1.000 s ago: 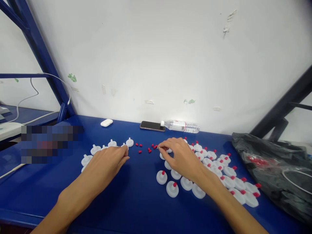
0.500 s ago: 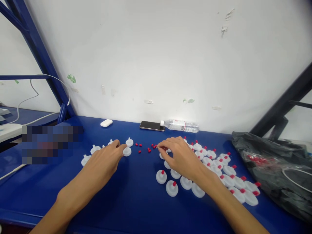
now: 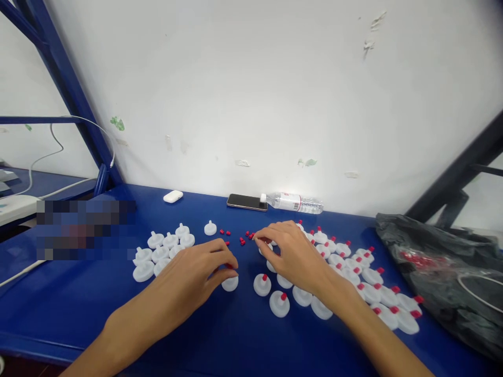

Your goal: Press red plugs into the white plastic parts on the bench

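- In the head view, the left hand [image 3: 201, 266] bends over a white disc piece [image 3: 230, 284] that sits on the tabletop [image 3: 220, 335], just left of the 2 nearest red-tipped pieces.
- The left grip curls close round the top of that piece, thumb beneath the index finger; the fingers hide the stem, so I cannot tell whether they pinch it or only surround it.
- The right hand [image 3: 288, 251] hangs over the left edge of the red-tipped pieces [image 3: 280, 306], its fingertips just beside the loose red caps [image 3: 242, 242]. The right grip is drawn almost together, thumb towards index finger; whether a cap sits between the tips, I cannot tell.
- Bare-stemmed pieces [image 3: 160, 254] cluster beyond the left forearm, and 1 lone piece [image 3: 210, 229] stands near the caps.
- The disc piece looks like thin, light plastic, probably fairly stiff and a little slippery on its smooth face. Its upright stem seems the best hold, between thumb and index finger; the broad rim offers a second place to steady it.
- The caps look tiny and light, likely to roll or skid when nudged; a fingertip pinch across the sides should suit them.
- Nothing here looks fragile, though the closely packed red-tipped pieces could shift if a wrist brushes them.
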The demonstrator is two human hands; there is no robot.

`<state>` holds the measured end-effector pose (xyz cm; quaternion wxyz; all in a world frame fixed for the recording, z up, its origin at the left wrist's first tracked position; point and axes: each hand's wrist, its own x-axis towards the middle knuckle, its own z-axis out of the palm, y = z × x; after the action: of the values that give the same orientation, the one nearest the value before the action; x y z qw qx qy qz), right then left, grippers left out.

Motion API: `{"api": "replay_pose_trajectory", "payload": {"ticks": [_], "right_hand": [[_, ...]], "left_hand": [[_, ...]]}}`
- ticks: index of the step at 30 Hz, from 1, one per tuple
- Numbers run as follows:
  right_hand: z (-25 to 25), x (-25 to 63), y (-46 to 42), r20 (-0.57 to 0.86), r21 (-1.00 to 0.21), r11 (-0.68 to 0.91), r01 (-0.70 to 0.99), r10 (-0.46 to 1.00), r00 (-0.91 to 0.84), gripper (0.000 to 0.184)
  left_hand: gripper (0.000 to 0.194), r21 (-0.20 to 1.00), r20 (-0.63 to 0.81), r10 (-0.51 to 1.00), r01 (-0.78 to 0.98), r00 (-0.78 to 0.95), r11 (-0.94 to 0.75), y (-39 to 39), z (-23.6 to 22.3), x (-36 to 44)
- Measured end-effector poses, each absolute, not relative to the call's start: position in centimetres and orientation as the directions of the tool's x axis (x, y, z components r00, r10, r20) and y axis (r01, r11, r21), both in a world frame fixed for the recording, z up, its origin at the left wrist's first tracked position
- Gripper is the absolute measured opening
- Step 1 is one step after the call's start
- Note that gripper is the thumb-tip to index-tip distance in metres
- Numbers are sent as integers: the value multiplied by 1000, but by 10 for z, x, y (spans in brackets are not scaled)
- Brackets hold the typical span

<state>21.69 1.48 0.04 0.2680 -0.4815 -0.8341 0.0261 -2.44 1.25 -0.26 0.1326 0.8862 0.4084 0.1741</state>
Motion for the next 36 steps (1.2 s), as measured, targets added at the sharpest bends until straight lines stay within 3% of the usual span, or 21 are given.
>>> {"api": "replay_pose_trajectory", "payload": {"ticks": [10, 13, 18, 22, 28, 33, 36], "right_hand": [[-1, 217, 15, 422, -316, 544, 777, 814, -399, 22], [3, 216, 10, 417, -383, 556, 737, 817, -399, 25], [14, 212, -6, 295, -607, 520, 601, 849, -438, 41], [25, 210, -14, 235, -742, 481, 468, 840, -490, 42], [27, 202, -16, 291, -777, 509, 371, 812, -505, 38], [20, 198, -11, 210, -946, 307, 101, 822, -529, 34], [16, 199, -8, 174, -984, 171, -57, 827, -534, 41]], "left_hand": [[20, 318, 192, 738, 670, 647, -671, 13, -17, -25], [16, 297, 346, 704, 639, 621, -710, 10, -10, -24], [12, 139, 668, 512, 585, 540, -799, -1, -3, -15], [8, 65, 775, 408, 582, 482, -811, -10, -3, -8], [10, 61, 821, 350, 541, 451, -839, -12, -7, -9], [14, 39, 817, 318, 504, 481, -863, -8, -6, -8], [16, 22, 809, 301, 485, 504, -874, -8, -5, -7]]}}
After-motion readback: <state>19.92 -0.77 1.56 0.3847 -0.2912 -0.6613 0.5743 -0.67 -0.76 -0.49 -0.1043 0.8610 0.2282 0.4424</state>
